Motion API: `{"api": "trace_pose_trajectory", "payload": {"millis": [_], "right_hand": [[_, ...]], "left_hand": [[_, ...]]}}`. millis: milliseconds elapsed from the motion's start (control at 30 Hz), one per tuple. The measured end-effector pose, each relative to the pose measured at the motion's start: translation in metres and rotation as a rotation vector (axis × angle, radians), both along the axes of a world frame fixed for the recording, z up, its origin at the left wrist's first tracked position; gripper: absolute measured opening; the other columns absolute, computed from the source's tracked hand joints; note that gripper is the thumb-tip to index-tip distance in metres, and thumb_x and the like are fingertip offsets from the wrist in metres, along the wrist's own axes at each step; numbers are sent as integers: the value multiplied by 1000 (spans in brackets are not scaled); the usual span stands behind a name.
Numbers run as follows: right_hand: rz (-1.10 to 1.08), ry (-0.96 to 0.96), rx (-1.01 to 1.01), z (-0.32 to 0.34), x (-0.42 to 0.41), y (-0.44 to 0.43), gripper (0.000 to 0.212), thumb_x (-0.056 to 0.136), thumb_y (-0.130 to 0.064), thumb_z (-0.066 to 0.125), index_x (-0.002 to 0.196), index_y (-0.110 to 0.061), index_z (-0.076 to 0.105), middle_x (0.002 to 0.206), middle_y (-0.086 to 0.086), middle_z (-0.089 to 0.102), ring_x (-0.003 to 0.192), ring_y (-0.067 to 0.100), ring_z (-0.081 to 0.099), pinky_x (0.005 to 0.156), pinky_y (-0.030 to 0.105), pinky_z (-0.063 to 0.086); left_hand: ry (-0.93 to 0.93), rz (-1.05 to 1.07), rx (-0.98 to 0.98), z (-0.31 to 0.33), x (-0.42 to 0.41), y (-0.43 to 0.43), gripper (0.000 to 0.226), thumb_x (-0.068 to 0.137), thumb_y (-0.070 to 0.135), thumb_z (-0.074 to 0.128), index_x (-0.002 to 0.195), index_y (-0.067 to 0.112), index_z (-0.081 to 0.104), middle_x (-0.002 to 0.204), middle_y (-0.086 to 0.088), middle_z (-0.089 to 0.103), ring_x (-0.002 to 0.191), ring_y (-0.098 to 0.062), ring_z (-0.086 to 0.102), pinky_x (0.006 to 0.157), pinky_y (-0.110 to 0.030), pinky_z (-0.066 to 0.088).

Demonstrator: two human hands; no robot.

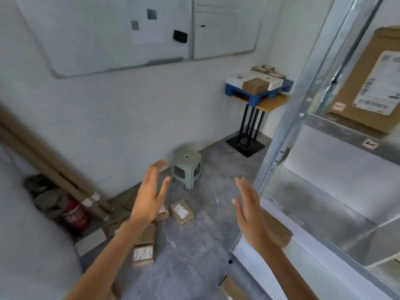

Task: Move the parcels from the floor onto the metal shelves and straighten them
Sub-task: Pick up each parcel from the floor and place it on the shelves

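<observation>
While both hands hang in the air with nothing in them, the metal shelves [303,100] stand at the right and the parcels lie on the floor [205,245] to the left of the shelves. A large labelled box [368,83] stands on an upper shelf, and the shelf below it shows bare metal. The left hand [149,198] and right hand [249,211] are spread wide, fingers straight, palms turned toward each other.

The step in hand looks like reaching down for the next parcel. Nearest the shelves is a small labelled parcel [182,212] lying askew. Farther from the shelves are a second parcel [143,254] lying label up, a third [148,233] behind the left forearm and a fourth [163,212] half hidden by the left hand. It would be best to take one parcel between both palms on opposite sides and lift it level. It can then go on the bare shelf with its edge squared to the front lip.

The floor is grey and mottled. Two whiteboards [97,40] hang on the wall left of the shelves. Just beyond the shelves' post a small table [270,103] carries a blue pallet with boxes. A green stool [187,167] sits by the wall left of the shelves. Far left of the shelves lean cardboard tubes [43,152], with a red canister [74,215] at their foot.
</observation>
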State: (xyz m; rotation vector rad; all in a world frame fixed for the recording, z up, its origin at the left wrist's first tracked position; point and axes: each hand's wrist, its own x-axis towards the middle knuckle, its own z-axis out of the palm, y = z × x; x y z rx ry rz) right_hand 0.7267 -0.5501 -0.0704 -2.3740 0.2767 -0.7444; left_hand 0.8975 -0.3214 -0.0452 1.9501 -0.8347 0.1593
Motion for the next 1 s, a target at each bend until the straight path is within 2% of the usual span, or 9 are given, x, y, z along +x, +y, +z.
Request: {"api": "trace_pose_trajectory", "payload": {"millis": [100,267,400,500,533,633,733,867,1000], "right_hand": [[73,94,46,-26,20,30,56,100,-52,26,150,-26,30,153,3,32,145,14,24,116,29,24],[122,161,76,-50,66,58,55,98,-43,32,144,-16,43,145,12,43,138,27,37,111,43,36],[117,186,78,-66,113,68,54,97,-44,32,141,-16,45,140,9,48,133,24,42,109,37,36],[106,219,96,-77,146,74,56,96,-47,32,139,-15,47,136,8,52,128,20,46,106,32,37],[105,219,98,-80,156,75,57,96,-48,33,138,-14,48,134,9,54,126,19,47,105,31,38],[81,206,115,-90,180,70,68,98,-59,28,134,-7,52,127,12,58,119,20,51,101,30,39],[76,154,133,-97,198,61,65,100,-56,29,129,-4,55,118,13,60,112,14,51,97,33,41],[71,204,154,-112,227,32,63,99,-56,31,129,-6,54,122,3,54,117,2,43,104,11,30],[50,262,170,-144,267,-13,64,98,-55,33,130,-4,56,127,9,58,120,21,53,102,37,42]], "left_hand": [[21,152,35,-19,12,61,40,103,42,37,137,22,41,139,5,46,129,-6,41,108,-29,34],[82,275,45,-45,27,114,34,101,28,44,133,18,45,128,5,50,123,-8,44,106,-26,34],[109,288,53,-62,57,129,36,100,25,46,134,16,48,131,0,51,126,-10,44,108,-27,35],[159,249,66,-75,85,130,38,100,33,44,136,21,48,137,0,48,128,-10,45,105,-14,35],[162,226,69,-81,95,129,38,101,36,43,137,24,47,139,1,47,129,-8,44,105,-15,37],[180,192,71,-96,121,116,38,102,44,39,137,31,44,141,6,44,133,-11,42,108,-37,41],[223,188,78,-105,144,95,37,102,39,41,138,32,44,142,7,43,131,-7,43,109,-34,41],[288,161,122,-123,180,56,43,100,43,38,140,30,43,145,5,41,132,-7,41,108,-22,34],[341,163,113,-153,222,11,37,103,31,45,140,28,43,142,8,42,131,1,35,103,-4,23]]}}
